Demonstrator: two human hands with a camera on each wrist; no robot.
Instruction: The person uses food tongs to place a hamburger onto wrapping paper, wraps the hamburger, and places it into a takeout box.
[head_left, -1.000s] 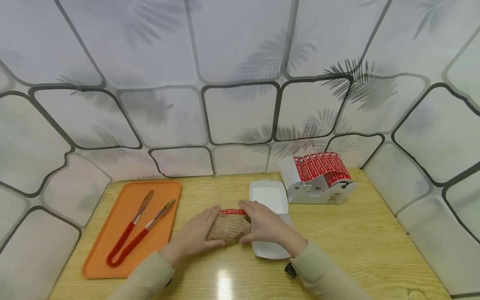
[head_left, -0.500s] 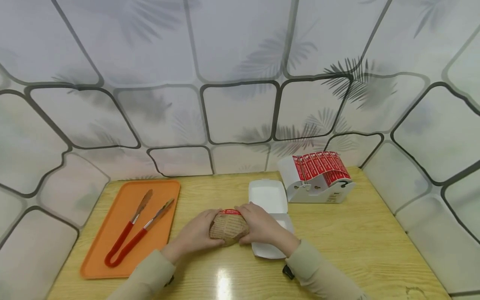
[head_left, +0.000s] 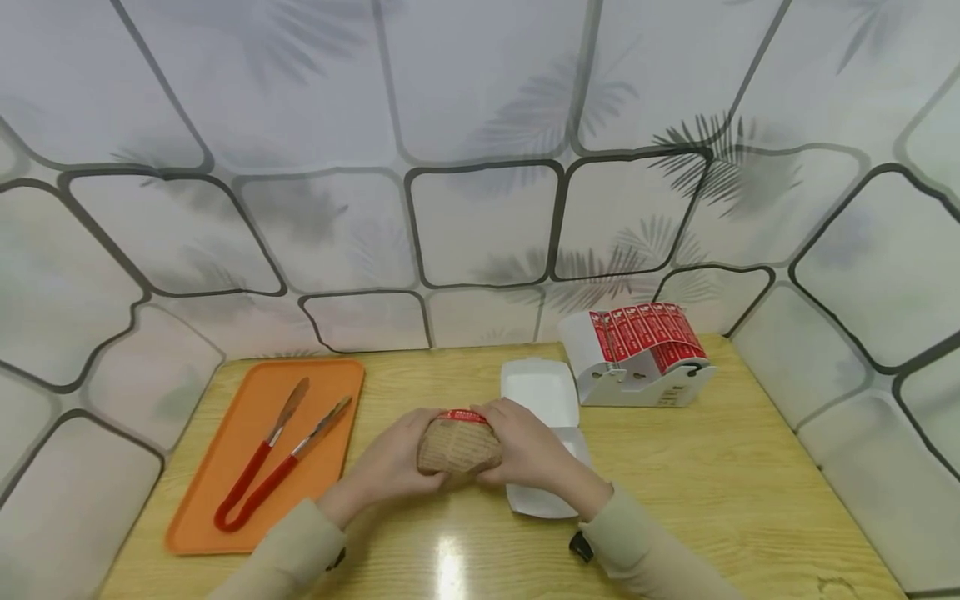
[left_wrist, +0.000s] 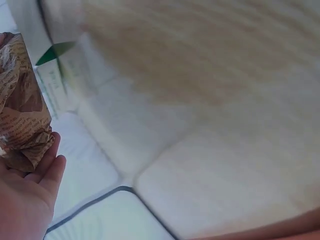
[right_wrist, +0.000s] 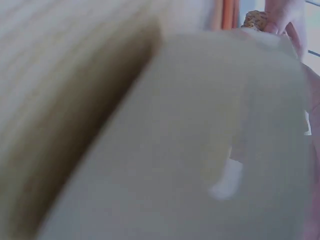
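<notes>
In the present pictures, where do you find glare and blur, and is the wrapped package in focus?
Head view: white glare on the wooden table near the bottom edge, the wrapped package fairly clear; left wrist view: package creases and printing mostly distinct, the brownish surface rightward blurred; right wrist view: a big pale shape, strongly out of focus, fills the middle.

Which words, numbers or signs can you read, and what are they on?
None is readable:
Brown wrapper: rows of print, too blurred.
Red strip on it: pale print, too small.
Red labels on the white holder: white print, too small.
White holder's side: dark marks, too small.
Pale surface behind, left wrist view: green lettering, too blurred.
</notes>
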